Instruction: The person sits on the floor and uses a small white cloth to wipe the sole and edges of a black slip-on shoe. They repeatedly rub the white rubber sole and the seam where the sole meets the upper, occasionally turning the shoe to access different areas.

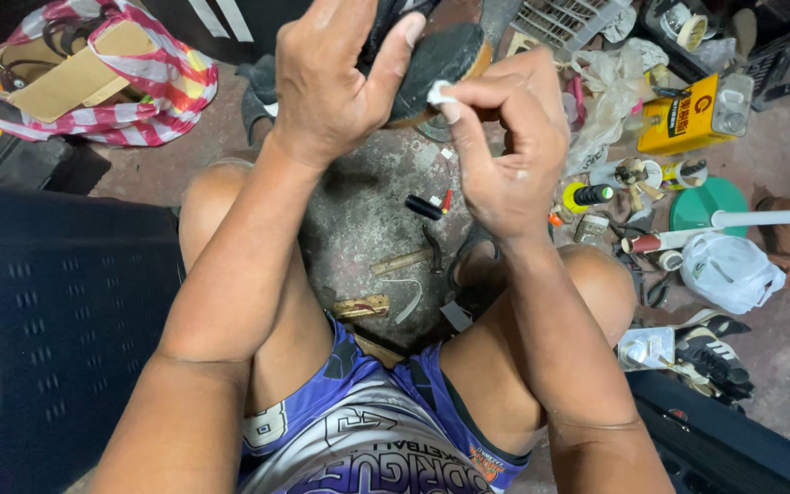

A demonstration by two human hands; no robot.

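L hand [326, 87] gripped a dark shoe [436, 59] w/ thumb across the sole. R hand [509, 151] pinched a small white bit [438, 92] vs the sole edge. Hammer [411, 259] lay on the concrete floor [358, 206] btwn the knees; yellow can [688, 114] sat to the right.

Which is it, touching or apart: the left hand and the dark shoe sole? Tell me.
Touching. The head view shows the left hand wrapped over the dark shoe sole, thumb pressed flat on its surface.
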